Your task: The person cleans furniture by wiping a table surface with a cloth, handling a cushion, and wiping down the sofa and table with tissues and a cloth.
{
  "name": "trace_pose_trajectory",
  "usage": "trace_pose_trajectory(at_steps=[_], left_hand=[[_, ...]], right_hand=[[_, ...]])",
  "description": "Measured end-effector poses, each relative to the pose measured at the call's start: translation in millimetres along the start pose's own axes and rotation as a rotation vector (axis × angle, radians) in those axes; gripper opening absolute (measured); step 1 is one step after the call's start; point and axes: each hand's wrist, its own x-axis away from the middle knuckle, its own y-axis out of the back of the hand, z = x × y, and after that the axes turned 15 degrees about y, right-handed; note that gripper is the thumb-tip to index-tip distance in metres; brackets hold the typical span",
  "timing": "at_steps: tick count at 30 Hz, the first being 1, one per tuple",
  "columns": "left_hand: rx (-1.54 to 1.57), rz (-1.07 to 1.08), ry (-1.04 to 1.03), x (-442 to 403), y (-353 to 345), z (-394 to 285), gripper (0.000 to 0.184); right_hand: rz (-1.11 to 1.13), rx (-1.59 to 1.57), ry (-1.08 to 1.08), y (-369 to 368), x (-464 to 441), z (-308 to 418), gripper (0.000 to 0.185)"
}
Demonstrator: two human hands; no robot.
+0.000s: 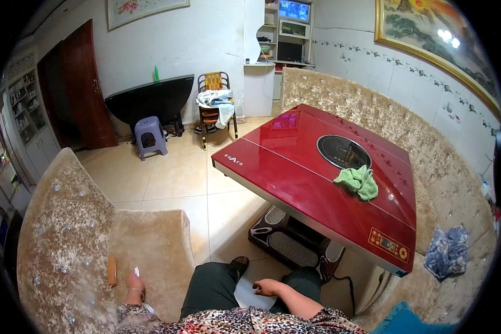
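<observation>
My left hand (135, 284) is low over the beige sofa seat (150, 239), with a small white thing (137, 271) at its fingertips. An orange-brown bar-shaped object (112, 270) lies just left of it, against the sofa back. My right hand (266, 288) hangs above my lap, between my knees, its fingers curled; whether anything is in them is too small to tell. In front of me stands a red glossy table (284, 161) with a round black hob (344, 152). A crumpled green cloth (357, 182) lies at the hob's near edge.
A speckled base (284, 236) stands under the table. The curved sofa (367, 100) runs behind it, with a blue-grey cloth (446, 251) on the right. Farther back are a purple stool (150, 136), a chair with clothes (216, 100) and a black table (150, 100).
</observation>
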Motion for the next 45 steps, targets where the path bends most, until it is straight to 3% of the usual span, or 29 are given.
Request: trace_pose_trajectory(at_steps=[4, 9, 12, 16, 17, 19, 27, 29, 30, 32, 37, 39, 45], left_hand=[[0.069, 0.094, 0.074, -23, -38, -26, 0.018], [0.155, 0.155, -0.328, 33, -63, -117, 0.016], [0.169, 0.235, -0.53, 91, -44, -165, 0.014], [0.125, 0.28, -0.818, 106, -44, -173, 0.012], [0.125, 0.281, -0.818, 106, -43, -172, 0.012], [0.238, 0.361, -0.587, 91, -45, -158, 0.014], [0.11, -0.041, -0.235, -22, -39, 16, 0.024], [0.147, 0.019, -0.075, -7, 0, 38, 0.026], [0.146, 0.019, -0.075, -9, 4, 40, 0.026], [0.22, 0.005, 0.137, -25, 0, 57, 0.026], [0.267, -0.06, 0.173, -18, -1, -1, 0.021], [0.104, 0.087, 0.165, -40, -26, -29, 0.019], [0.219, 0.012, -0.367, 1, -72, -150, 0.016]], right_hand=[[0.011, 0.008, -0.029, 2, -2, 4, 0.046], [0.019, 0.005, 0.006, 0, -5, -1, 0.046], [-0.002, -0.005, -0.014, -4, -7, -10, 0.045], [-0.01, -0.024, -0.008, -3, -1, -9, 0.044], [-0.013, -0.027, 0.002, -3, -1, -9, 0.044], [-0.014, -0.029, 0.013, -2, -2, -8, 0.044], [-0.023, -0.013, 0.014, -1, -4, -2, 0.044], [-0.029, -0.019, 0.018, -1, -3, 0, 0.044], [-0.031, -0.02, 0.021, 0, -2, 2, 0.044], [-0.019, -0.019, 0.018, 1, 0, 5, 0.043], [-0.011, -0.024, 0.043, 3, -1, 5, 0.043], [-0.012, -0.012, 0.059, 1, -3, 2, 0.043], [-0.014, -0.005, 0.039, 0, -4, -1, 0.043]])
